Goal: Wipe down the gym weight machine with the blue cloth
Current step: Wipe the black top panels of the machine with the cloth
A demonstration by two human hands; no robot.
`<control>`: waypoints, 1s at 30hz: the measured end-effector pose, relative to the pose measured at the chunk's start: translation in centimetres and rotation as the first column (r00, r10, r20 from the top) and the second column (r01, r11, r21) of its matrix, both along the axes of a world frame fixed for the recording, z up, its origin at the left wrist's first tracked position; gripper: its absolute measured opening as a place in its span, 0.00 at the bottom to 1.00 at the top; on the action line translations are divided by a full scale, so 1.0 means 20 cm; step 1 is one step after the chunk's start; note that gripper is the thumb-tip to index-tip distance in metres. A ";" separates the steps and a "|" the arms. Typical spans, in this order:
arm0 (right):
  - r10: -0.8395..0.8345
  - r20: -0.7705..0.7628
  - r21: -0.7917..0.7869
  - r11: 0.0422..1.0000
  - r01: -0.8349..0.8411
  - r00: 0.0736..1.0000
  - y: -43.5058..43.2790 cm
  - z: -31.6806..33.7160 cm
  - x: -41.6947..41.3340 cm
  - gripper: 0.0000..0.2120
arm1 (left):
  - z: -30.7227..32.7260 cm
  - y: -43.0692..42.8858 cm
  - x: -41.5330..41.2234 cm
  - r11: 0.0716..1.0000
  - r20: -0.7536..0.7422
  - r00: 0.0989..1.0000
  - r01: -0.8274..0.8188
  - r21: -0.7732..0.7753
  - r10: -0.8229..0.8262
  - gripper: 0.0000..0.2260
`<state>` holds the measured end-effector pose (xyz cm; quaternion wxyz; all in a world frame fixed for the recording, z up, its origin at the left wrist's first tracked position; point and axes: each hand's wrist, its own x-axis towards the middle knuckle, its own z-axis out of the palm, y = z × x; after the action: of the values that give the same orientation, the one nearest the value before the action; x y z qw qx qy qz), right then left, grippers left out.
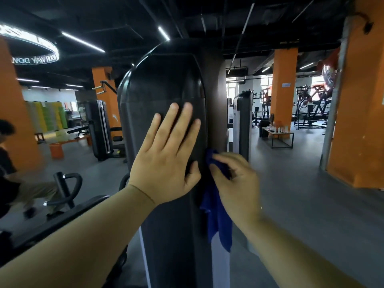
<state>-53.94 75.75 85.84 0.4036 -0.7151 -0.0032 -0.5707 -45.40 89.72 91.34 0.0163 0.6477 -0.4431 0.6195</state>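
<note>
Weight machine (162, 84): dark upright housing at the centre of the view, running from 12 o'clock to 6 o'clock.
Left hand (164, 163): laid flat on the front panel of the housing, fingers straight and slightly spread, pointing toward 1 o'clock. It holds nothing.
Right hand (236, 183): at 3 o'clock of the left hand, fingers curled round the blue cloth (218, 221) and holding it against the right edge of the housing.
Blue cloth: bunched under the right fingers, with a loose tail hanging toward 6 o'clock alongside the housing.
Hand spacing: the left thumb and right fingertips are near each other but apart.
Surroundings: an orange pillar (284, 90) at 2 o'clock; a low table (278, 138) at 3 o'clock, its contents too small to identify; a person (8, 163) at the 9 o'clock edge.
</note>
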 end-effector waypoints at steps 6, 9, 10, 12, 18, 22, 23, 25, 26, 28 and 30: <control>0.069 0.027 0.043 0.997 -0.071 0.997 -0.05 0.20 0.03 0.10 | -0.11 -0.02 -0.03 0.988 0.054 0.996 0.058 0.142 -0.067 0.26; 0.022 0.008 -0.016 1.000 -0.022 1.000 -0.05 0.05 0.03 0.10 | -0.10 -0.02 -0.02 0.988 0.050 0.997 0.048 0.149 -0.056 0.23; 0.022 -0.020 -0.015 1.000 -0.022 1.000 -0.05 -0.05 0.02 0.11 | -0.09 -0.02 -0.02 0.987 0.047 0.997 0.046 0.153 -0.053 0.22; 0.022 -0.084 0.002 1.000 -0.021 0.996 -0.04 -0.21 0.00 0.11 | -0.09 -0.02 -0.02 0.987 0.040 0.998 0.040 0.158 -0.047 0.20; 0.049 -0.004 0.065 0.997 -0.049 0.999 -0.04 -0.13 0.03 0.11 | -0.13 -0.04 -0.03 0.990 0.044 0.999 0.016 0.140 -0.022 0.15; 0.046 -0.007 0.069 0.997 -0.045 0.999 -0.03 -0.30 0.03 0.11 | -0.13 -0.04 -0.03 0.989 0.057 0.998 0.025 0.145 -0.033 0.14; 0.043 -0.025 0.070 0.997 -0.041 0.999 -0.02 -0.36 0.02 0.11 | -0.12 -0.04 -0.03 0.988 0.068 0.997 0.020 0.155 -0.031 0.14; 0.053 -0.052 0.086 0.995 -0.048 0.997 -0.03 -0.43 0.01 0.11 | -0.13 -0.03 -0.02 0.981 0.099 0.995 -0.001 0.193 -0.019 0.15; 0.061 -0.052 0.097 0.994 -0.056 0.997 -0.03 -0.42 0.02 0.11 | -0.13 -0.03 -0.02 0.977 0.111 0.994 -0.010 0.213 -0.014 0.16; 0.085 -0.021 0.106 0.991 -0.082 0.996 -0.05 -0.34 0.03 0.10 | -0.14 -0.03 -0.02 0.970 0.120 0.993 -0.027 0.240 -0.003 0.17; 0.112 0.005 0.096 0.989 -0.112 0.994 -0.07 -0.27 0.03 0.10 | -0.13 -0.03 -0.02 0.968 0.123 0.992 -0.042 0.248 0.012 0.18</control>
<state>-53.28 74.43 80.51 0.4688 -0.6937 -0.0159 -0.5466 -45.86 89.15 88.73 -0.1010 0.6119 -0.5090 0.5969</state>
